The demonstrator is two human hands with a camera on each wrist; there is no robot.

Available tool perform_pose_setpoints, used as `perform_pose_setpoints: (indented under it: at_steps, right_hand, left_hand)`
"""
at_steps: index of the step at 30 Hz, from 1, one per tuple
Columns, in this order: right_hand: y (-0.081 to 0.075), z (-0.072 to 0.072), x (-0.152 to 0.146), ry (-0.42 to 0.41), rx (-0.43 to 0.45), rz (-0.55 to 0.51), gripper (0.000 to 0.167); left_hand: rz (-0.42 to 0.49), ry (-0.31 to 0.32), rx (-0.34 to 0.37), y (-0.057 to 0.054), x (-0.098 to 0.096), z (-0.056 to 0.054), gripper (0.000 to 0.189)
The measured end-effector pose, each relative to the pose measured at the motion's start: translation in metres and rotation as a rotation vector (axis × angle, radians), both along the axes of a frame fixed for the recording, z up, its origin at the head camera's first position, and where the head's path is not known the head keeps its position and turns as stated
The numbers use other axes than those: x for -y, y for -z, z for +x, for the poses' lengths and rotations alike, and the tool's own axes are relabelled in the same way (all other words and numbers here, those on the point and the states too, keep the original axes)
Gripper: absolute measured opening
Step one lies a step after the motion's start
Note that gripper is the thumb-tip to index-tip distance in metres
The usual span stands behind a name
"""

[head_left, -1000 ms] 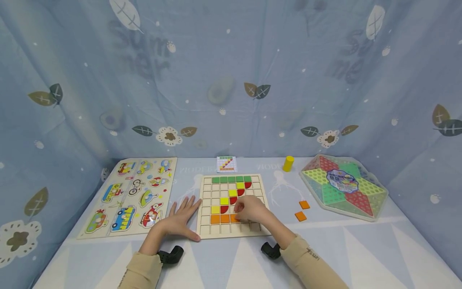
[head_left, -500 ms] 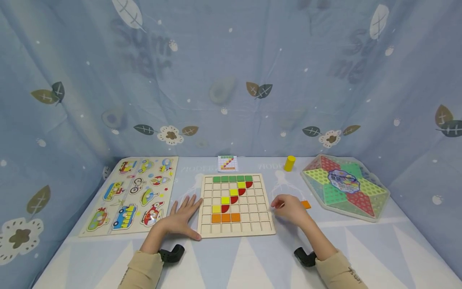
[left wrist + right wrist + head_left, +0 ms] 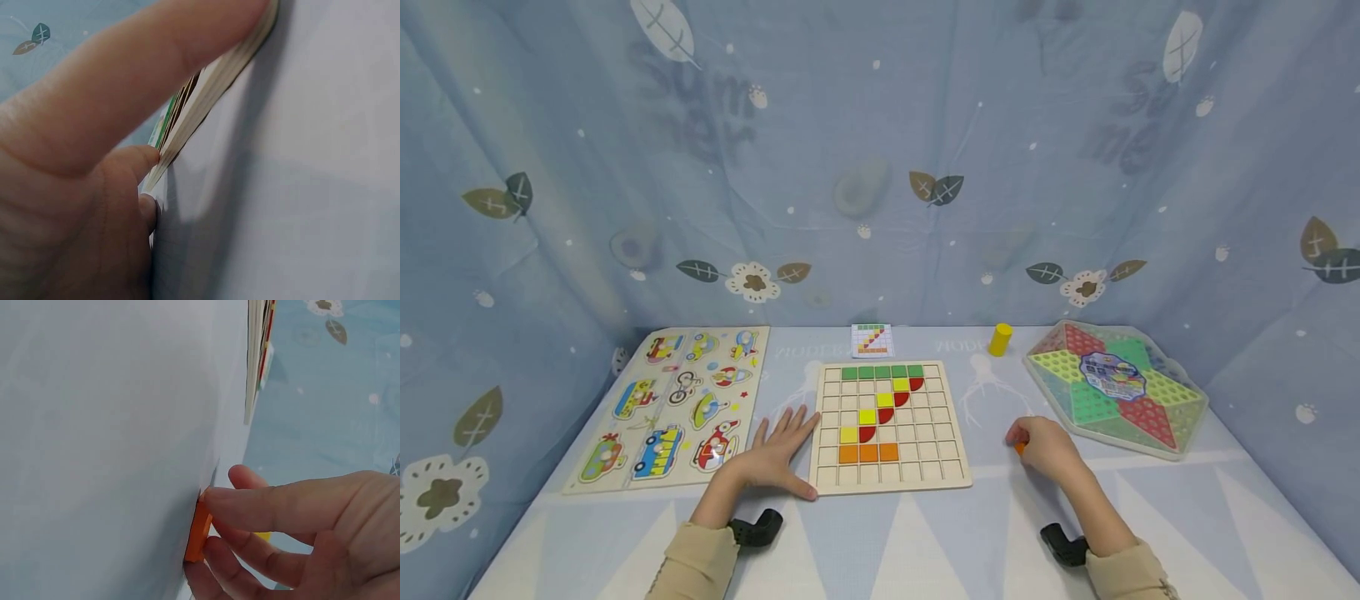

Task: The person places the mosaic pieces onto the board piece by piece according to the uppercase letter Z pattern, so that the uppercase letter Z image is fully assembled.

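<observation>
The square wooden grid board (image 3: 928, 450) lies flat on the table. It bears a top row of green tiles (image 3: 882, 372), a diagonal of yellow squares and red quarter-round pieces (image 3: 886, 415), and three orange tiles (image 3: 868, 453) low on the left. My left hand (image 3: 775, 457) rests spread at the board's left edge, thumb and fingertips touching its side. Right of the board, my right hand (image 3: 1047, 446) holds a loose orange square tile (image 3: 199, 530) at the table surface, thumb on one edge and fingers on the other; the hand covers most of it in the head view.
A small pattern card (image 3: 872, 341) stands behind the board. To the left lies a vehicle peg puzzle (image 3: 655, 417). A yellow cylinder (image 3: 1000, 340) stands at the back right, near a hexagonal Chinese checkers box (image 3: 1116, 387). A patterned curtain (image 3: 880, 167) closes the back.
My right hand has left the third orange tile on the board and moved right, down to a loose orange tile on the table. My left hand has stayed put.
</observation>
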State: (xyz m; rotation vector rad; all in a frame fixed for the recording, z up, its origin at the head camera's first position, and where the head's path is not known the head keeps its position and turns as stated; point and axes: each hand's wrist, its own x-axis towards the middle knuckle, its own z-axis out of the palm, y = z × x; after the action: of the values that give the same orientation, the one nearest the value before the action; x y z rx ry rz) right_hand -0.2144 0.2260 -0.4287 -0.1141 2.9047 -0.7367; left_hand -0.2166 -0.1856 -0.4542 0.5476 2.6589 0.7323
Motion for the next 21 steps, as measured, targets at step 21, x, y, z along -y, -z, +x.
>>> perform_pose_setpoints:
  at_steps: [21]
  right_hand:
    - [-0.005, -0.015, 0.055, 0.084, -0.029, -0.338, 0.010]
  left_hand:
    - [0.007, 0.000, 0.005, 0.006, 0.002, -0.002, 0.120]
